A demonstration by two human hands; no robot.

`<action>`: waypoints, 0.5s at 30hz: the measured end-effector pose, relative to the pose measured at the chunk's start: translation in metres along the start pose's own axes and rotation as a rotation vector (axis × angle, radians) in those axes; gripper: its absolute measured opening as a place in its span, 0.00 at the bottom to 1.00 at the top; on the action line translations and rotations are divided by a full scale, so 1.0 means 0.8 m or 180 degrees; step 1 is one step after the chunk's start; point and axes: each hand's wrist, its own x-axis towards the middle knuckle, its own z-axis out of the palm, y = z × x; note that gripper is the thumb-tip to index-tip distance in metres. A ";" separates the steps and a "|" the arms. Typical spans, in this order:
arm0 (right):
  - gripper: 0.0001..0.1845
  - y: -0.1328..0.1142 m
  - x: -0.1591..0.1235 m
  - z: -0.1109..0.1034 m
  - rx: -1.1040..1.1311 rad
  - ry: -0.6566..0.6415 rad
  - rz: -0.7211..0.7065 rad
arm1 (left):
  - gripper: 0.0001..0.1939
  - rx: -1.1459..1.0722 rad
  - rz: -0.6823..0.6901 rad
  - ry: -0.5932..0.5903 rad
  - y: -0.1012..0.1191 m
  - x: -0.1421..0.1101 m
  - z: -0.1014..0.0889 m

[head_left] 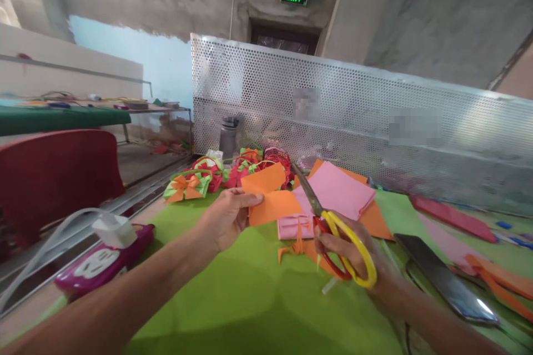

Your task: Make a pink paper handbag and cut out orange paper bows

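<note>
My left hand pinches an orange piece of paper, thumb on top, above the green table covering. The paper has a notch in its right side and spreads into two flaps. Scissors with one yellow and one red handle are in my right hand; their blades point up and away, right of the orange paper and apart from it. Beneath the scissors lie a stack of pink paper, a folded pink piece and small orange paper scraps.
Paper bows and red-handled bundles lie at the back left, before a grey bottle. A purple power strip with a white plug is at left. A phone lies at right. A perforated metal screen bounds the table's back.
</note>
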 end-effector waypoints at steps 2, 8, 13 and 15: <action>0.16 0.005 -0.011 -0.011 0.0250 -0.0030 -0.0038 | 0.06 0.0054 -0.0083 -0.0008 -0.004 0.004 -0.003; 0.34 0.024 -0.031 -0.035 0.0747 -0.0314 0.0539 | 0.07 0.0181 -0.0237 -0.0078 -0.012 0.012 -0.008; 0.19 0.045 -0.041 -0.045 0.1013 0.0043 0.1180 | 0.08 0.0074 -0.0229 -0.0161 -0.011 0.010 -0.003; 0.21 0.051 -0.044 -0.046 0.0727 0.0090 0.1211 | 0.07 0.0031 -0.0195 -0.0099 -0.011 0.009 -0.001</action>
